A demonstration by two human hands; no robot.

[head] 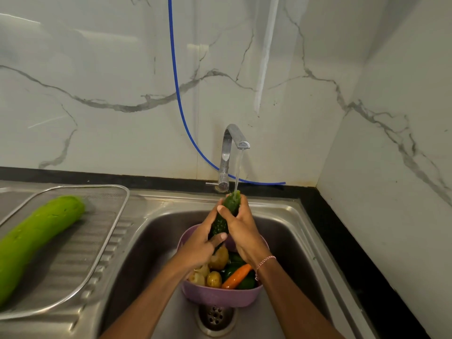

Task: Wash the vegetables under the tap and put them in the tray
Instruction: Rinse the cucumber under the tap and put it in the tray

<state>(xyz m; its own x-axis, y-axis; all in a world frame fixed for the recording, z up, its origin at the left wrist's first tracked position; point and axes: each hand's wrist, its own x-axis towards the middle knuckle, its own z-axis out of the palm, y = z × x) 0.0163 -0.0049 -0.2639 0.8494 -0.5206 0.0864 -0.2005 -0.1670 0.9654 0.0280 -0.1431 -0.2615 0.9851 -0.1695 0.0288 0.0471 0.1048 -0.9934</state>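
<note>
A dark green bumpy cucumber [221, 222] is held upright-tilted under the running tap [232, 145], water striking its top end. My left hand [199, 245] grips its lower part, and my right hand [241, 226] wraps its upper part. Below them a purple bowl [220, 294] stands in the sink [288, 241], holding potatoes [214, 278], a carrot [236, 276] and green vegetables. A long light-green gourd [36, 238] lies in the wire mesh tray [122, 192] on the drainboard at the left.
A blue hose [176, 77] hangs down the marble wall and runs behind the tap. The sink drain [215, 315] shows just in front of the bowl. A black counter edge [347, 253] borders the sink on the right.
</note>
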